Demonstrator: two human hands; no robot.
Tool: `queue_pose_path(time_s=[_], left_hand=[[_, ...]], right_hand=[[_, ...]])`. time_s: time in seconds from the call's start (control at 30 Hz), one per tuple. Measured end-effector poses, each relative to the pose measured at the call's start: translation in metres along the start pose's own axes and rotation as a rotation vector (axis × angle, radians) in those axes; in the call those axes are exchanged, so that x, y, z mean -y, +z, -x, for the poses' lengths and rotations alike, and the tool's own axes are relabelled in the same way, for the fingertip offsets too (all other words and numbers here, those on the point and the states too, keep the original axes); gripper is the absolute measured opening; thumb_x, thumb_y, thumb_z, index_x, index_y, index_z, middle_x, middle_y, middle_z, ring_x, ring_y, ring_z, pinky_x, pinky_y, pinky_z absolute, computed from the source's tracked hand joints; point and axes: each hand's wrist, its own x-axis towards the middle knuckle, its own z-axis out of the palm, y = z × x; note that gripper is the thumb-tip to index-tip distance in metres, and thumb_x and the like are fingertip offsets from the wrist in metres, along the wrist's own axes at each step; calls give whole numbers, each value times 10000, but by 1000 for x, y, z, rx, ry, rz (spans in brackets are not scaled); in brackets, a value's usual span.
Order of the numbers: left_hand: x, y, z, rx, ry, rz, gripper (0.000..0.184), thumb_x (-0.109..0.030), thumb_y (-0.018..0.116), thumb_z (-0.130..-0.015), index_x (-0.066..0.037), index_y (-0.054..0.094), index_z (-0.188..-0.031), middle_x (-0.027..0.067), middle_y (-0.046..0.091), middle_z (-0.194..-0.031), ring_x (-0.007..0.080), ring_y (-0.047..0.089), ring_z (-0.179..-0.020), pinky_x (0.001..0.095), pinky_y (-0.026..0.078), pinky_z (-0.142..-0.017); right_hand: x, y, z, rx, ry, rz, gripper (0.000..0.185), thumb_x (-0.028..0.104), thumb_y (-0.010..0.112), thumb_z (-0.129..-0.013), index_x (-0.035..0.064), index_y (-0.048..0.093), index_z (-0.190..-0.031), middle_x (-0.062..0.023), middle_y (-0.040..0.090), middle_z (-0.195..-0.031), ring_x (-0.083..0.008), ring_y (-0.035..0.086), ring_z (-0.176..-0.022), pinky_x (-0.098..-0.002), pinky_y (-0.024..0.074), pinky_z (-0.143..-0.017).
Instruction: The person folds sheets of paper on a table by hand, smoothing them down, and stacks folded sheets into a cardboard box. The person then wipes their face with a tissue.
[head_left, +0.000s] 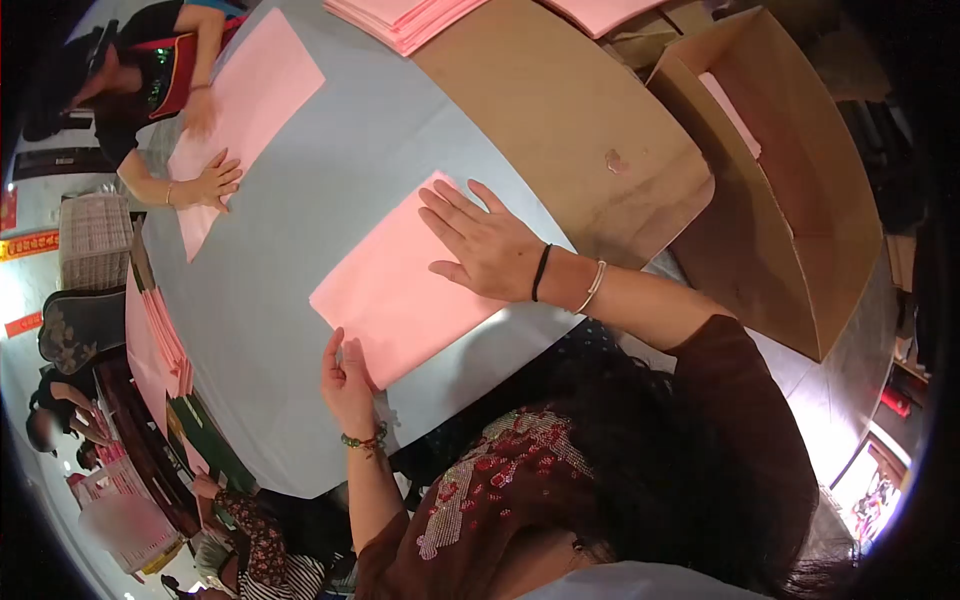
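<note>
A folded pink sheet (400,290) of paper or thin cloth lies at a slant on the pale blue-grey table cover (270,300). My right hand (485,250) is spread flat on its upper right part, fingers stretched out and nothing gripped. At the sheet's lower left edge, my left hand (350,382) has its fingers curled and its thumb against the edge, seemingly pinching it; the contact is partly hidden.
Opposite, another person's hand (207,185) presses a larger pink sheet (270,75). Pink stacks lie at the top (410,20) and left (165,340). Brown cardboard (570,110) covers the table's right side, beside an open cardboard box (800,160). More people sit lower left.
</note>
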Motion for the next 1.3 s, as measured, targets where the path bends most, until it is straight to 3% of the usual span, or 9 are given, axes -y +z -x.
queue_pose_path(time_s=[0.17,0.6,0.7,0.77,0.8,0.87,0.9,1.0,1.3], left_hand=[[-1,-1,6,42,4,48,403,-126,637,-978,-9,544,-1352,-104,440,-619,1,364,-535,193,292,-473],[10,-13,12,-30,27,18,458,-66,647,-938,1,523,-1374,-65,515,-644,20,460,-562,196,366,-483],[18,-20,11,-37,99,-35,460,-55,640,-940,-8,524,-1382,-3,583,-793,38,531,-605,196,406,-496],[12,-20,18,-207,380,-373,489,-84,686,-895,-34,551,-1362,144,649,-1087,196,644,-848,301,512,-665],[9,-20,19,-214,385,-367,489,-84,686,-895,-34,551,-1362,144,649,-1087,196,644,-848,301,512,-665],[-32,-10,35,-194,883,-899,555,-246,682,-905,-86,516,-1410,212,490,-1427,360,515,-1271,505,424,-1019],[-40,2,39,-207,875,-895,555,-246,682,-905,-86,516,-1410,212,490,-1427,360,515,-1271,505,424,-1019],[-42,34,33,222,928,-1083,656,-520,546,-943,-163,446,-1485,126,258,-1625,411,132,-1511,680,28,-1149],[-6,54,20,441,1017,-1108,714,-546,597,-900,-279,378,-1525,78,244,-1631,387,167,-1503,675,141,-1150]], right_hand=[[-3,-1,-1,148,51,-82,641,383,549,-979,-52,415,-1431,-231,356,-1536,-362,270,-1476,-559,242,-1163],[1,4,2,154,12,100,662,380,573,-949,-35,415,-1441,-205,310,-1570,-340,242,-1485,-533,235,-1173],[2,2,0,179,2,128,666,385,557,-958,-30,399,-1454,-200,301,-1577,-340,238,-1487,-531,229,-1174],[2,2,0,188,8,154,663,389,532,-972,-27,382,-1466,-195,293,-1582,-339,233,-1488,-526,219,-1178],[1,1,0,183,0,160,663,389,532,-972,-27,382,-1466,-195,293,-1582,-339,233,-1488,-526,219,-1178],[3,1,1,208,11,157,662,393,519,-979,-26,376,-1470,-200,293,-1580,-339,228,-1491,-525,209,-1183],[2,4,2,204,-1,169,668,404,507,-984,-24,365,-1477,-203,294,-1579,-339,221,-1494,-523,194,-1188],[2,4,1,223,13,179,672,409,498,-988,-22,356,-1483,-206,287,-1582,-343,216,-1496,-525,179,-1193],[-2,8,5,210,-12,174,670,417,490,-990,-20,361,-1480,-200,277,-1592,-346,211,-1499,-545,200,-1181]])
